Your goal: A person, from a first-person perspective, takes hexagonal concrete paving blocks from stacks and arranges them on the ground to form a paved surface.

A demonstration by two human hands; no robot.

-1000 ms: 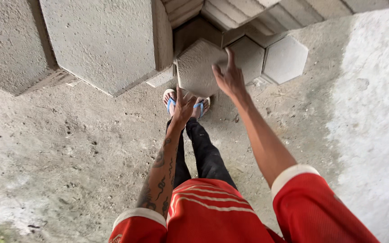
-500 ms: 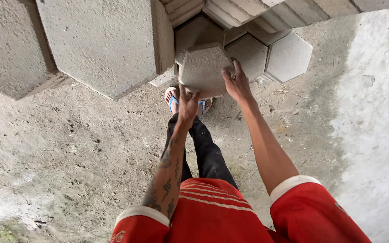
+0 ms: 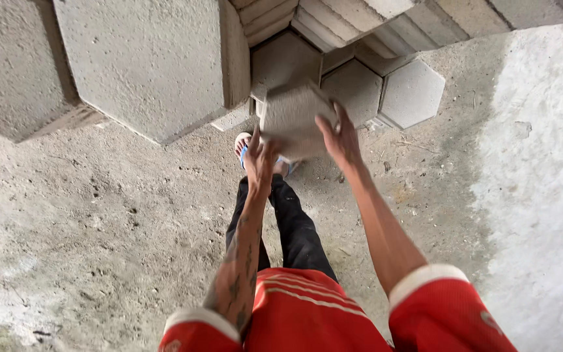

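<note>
The hexagonal paver (image 3: 292, 118) is now coming up off the ground row, tilted, higher than half a second ago. The left hand (image 3: 260, 160) is gripping its lower left edge and the right hand (image 3: 339, 138) its right edge, fingers spread across the faces. It is hanging between both hands, above the sandalled feet (image 3: 245, 145), beside the tall stack of pavers (image 3: 144, 65).

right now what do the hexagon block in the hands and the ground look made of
Hexagon block: looks like cast concrete, matte grey with a coarse, grainy face and sharp moulded edges, held between left hand and right hand. Ground: apparently rough poured cement or packed earth, pitted, dusty and stained; hard to tell which.
</note>
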